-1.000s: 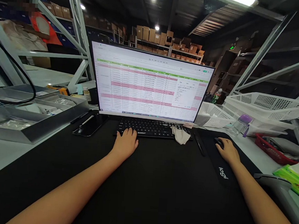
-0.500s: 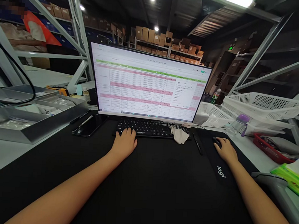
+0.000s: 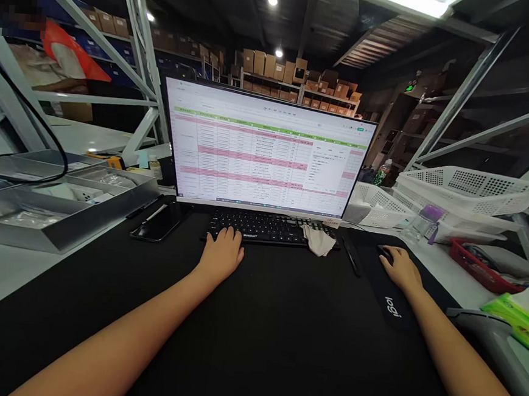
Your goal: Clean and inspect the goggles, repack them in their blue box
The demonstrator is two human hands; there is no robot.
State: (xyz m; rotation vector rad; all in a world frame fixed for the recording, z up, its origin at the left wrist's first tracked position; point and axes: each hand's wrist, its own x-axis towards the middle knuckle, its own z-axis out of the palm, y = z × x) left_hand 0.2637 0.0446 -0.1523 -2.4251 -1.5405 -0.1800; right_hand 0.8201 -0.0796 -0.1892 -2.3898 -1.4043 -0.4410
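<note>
My right hand [image 3: 402, 270] cups the mouse [image 3: 385, 252]; my left hand [image 3: 221, 254] lies loose on the keyboard [image 3: 274, 226]. The spreadsheet [image 3: 235, 159] is up, its pop-up [image 3: 326, 169] not yet closed

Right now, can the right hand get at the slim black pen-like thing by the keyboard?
Likely yes: the slim black pen-like thing lies uncovered between the keyboard and the mouse under the right hand. Nothing visible blocks the way, though that hand would have to leave the mouse.
</note>
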